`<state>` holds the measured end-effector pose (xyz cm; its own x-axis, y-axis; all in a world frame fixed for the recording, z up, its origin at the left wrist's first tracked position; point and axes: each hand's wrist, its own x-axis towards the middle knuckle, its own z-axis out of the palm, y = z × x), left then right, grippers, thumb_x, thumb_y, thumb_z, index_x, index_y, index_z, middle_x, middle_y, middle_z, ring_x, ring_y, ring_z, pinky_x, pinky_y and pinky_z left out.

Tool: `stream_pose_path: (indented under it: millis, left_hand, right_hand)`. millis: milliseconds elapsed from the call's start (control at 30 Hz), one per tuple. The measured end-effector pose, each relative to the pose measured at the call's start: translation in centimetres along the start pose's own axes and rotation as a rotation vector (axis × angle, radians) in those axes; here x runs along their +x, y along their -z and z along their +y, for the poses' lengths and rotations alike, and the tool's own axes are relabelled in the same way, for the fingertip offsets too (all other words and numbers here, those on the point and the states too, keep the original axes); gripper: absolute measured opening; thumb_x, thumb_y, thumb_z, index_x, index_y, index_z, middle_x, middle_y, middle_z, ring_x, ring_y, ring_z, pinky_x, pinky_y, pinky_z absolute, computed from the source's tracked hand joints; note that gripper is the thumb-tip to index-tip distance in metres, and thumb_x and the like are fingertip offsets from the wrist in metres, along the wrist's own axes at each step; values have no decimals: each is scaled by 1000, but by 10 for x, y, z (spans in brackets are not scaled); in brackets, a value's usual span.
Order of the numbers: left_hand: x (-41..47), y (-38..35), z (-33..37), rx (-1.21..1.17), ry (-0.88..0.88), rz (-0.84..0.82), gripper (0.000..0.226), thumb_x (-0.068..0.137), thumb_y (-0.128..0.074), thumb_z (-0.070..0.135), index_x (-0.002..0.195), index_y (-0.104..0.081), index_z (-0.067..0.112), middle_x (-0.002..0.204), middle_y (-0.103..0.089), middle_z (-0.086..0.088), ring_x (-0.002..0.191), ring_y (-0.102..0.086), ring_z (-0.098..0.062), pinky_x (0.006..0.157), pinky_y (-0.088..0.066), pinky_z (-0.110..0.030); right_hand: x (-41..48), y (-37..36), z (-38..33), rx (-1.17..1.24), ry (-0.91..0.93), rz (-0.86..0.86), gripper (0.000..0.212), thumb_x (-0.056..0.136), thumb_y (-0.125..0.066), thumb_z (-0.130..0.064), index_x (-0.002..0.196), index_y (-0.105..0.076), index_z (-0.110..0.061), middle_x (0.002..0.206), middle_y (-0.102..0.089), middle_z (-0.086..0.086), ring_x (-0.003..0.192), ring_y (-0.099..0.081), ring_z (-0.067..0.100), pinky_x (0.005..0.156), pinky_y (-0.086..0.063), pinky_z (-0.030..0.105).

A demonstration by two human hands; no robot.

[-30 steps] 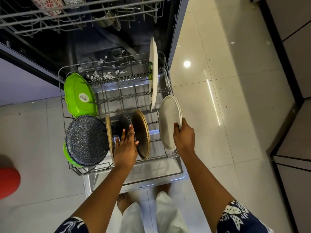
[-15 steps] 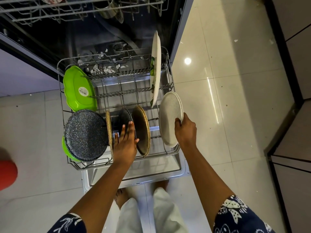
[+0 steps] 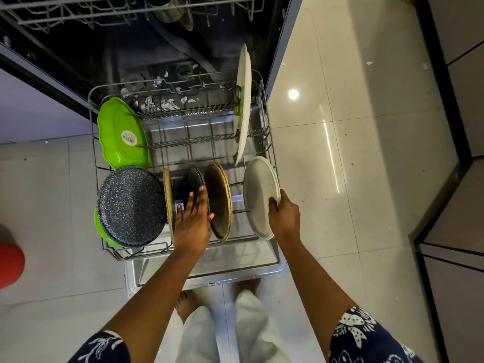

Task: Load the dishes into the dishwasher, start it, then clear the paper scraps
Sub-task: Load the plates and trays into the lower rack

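Loading seemed nearly done: plates stood on edge in the lower rack (image 3: 267,127). The left hand (image 3: 192,224), fingers spread, steadied a small dark plate (image 3: 193,179); the right hand (image 3: 285,218) pinched the grey plate (image 3: 259,195) by its rim. Starting the machine and clearing the paper scraps (image 3: 163,104) were left.

**One head camera [wide-angle], looking steeply down over the open dishwasher (image 3: 131,56).**

The lens rides on the person's head and faces forward and down, close enough to show single tines of the lower rack (image 3: 199,142), which fills the middle. Both forearms enter from 6 o'clock. The left hand (image 3: 192,224) lies just below centre, and the right hand (image 3: 284,218) is toward 4 o'clock, gripping a grey plate (image 3: 259,195). The upper rack (image 3: 104,11) runs along 12 o'clock. Floor (image 3: 340,179) tiles spread at 3 and 9 o'clock (their lines bow near the edges). A foot (image 3: 186,302) shows at 6 o'clock, below the door (image 3: 235,258).
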<state>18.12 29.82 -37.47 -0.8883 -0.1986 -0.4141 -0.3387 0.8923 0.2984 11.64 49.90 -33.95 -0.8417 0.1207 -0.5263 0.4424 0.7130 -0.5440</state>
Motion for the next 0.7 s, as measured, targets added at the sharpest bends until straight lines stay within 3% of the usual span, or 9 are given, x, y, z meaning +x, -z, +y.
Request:
stream_pose_path:
  millis: [133, 300, 467, 567, 700]
  left_hand:
    - [1, -2, -1, -10, 4, 3, 71, 99, -37, 33, 149, 13, 27, 159, -13, -8, 147, 0, -19, 119, -5, -47]
    - [1, -3, -2, -1, 11, -2, 71, 100, -36, 33, 148, 15, 28, 159, -13, -8, 147, 1, -19, 119, -5, -48]
    - [1, -5, -2, -6, 48, -19, 73, 98, -38, 34, 148, 16, 32, 158, -19, -9, 147, -10, -24, 118, -10, -48]
    - [-3, 1, 7, -26, 93, -45, 74, 98, -42, 28, 150, 10, 28, 157, -21, -10, 146, -15, -26, 118, -10, -46]
    - [-12, 36, 28, -55, 114, -117, 67, 96, -46, 19, 152, -10, 19, 155, -25, -8, 145, -19, -24, 117, -12, -44]
  right_hand:
    - [12, -12, -6, 5, -57, -50, 37, 98, -45, -20, 133, -46, -9, 116, -63, 16, 103, -62, 32, 88, -52, 38]
    - [27, -15, -9, -68, -64, -97, 36, 97, -46, -22, 130, -49, -7, 116, -62, 16, 103, -61, 31, 81, -48, 29]
    - [29, -10, 4, -23, -151, -106, 39, 95, -50, -28, 129, -44, -10, 118, -61, 15, 104, -60, 34, 85, -51, 39]
    - [22, -9, 4, -11, -152, -92, 45, 91, -58, -29, 129, -42, -11, 122, -59, 14, 107, -59, 32, 87, -50, 39]
    - [-10, 5, -18, 18, -153, 46, 63, 87, -63, -27, 141, -32, -15, 139, -42, 8, 126, -41, 28, 101, -42, 41]
